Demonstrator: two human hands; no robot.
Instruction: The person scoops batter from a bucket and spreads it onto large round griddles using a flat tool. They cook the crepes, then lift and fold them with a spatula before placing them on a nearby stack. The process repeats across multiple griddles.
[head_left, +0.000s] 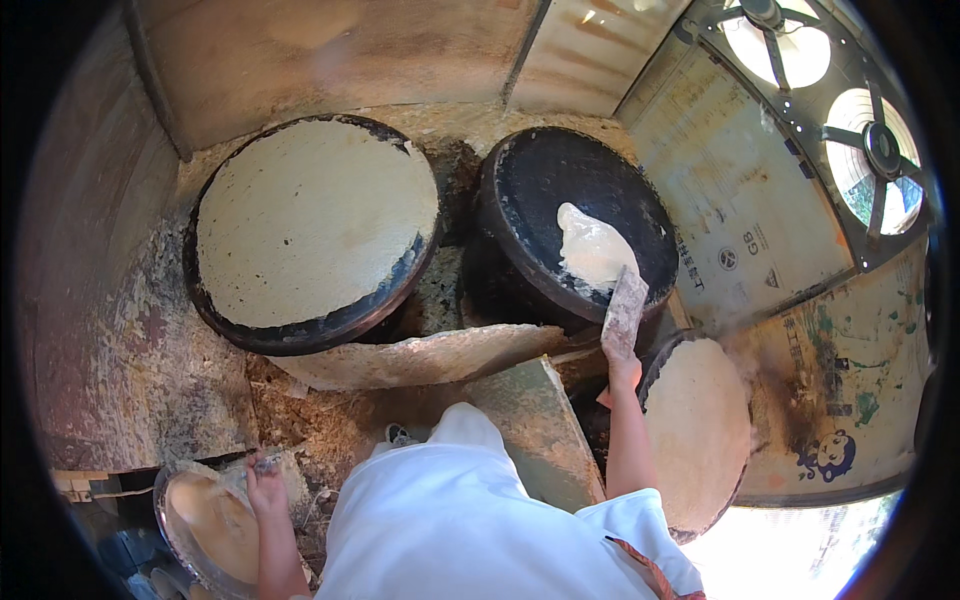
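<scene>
My right hand (622, 373) grips a flat, batter-crusted spreader (626, 311). The spreader's far end touches a thick puddle of pale batter (596, 247) on the dark round griddle (540, 172) ahead on the right. On the left, a second round griddle (225, 326) carries a thin, pale sheet of batter (315, 225) that reaches almost to its rim. My left hand (268, 487) is low at the left, over the edge of a bowl (166, 517) of tan batter (214, 517). Something greyish shows at its fingers; whether it is held is unclear.
Close by my right forearm is a third griddle with a pale sheet (697, 435). A curved, crusted panel (427, 356) and a slanted board (532, 427) stand between me and the griddles. Stained wall panels (750, 187) enclose the space, with fans (881, 150) at upper right.
</scene>
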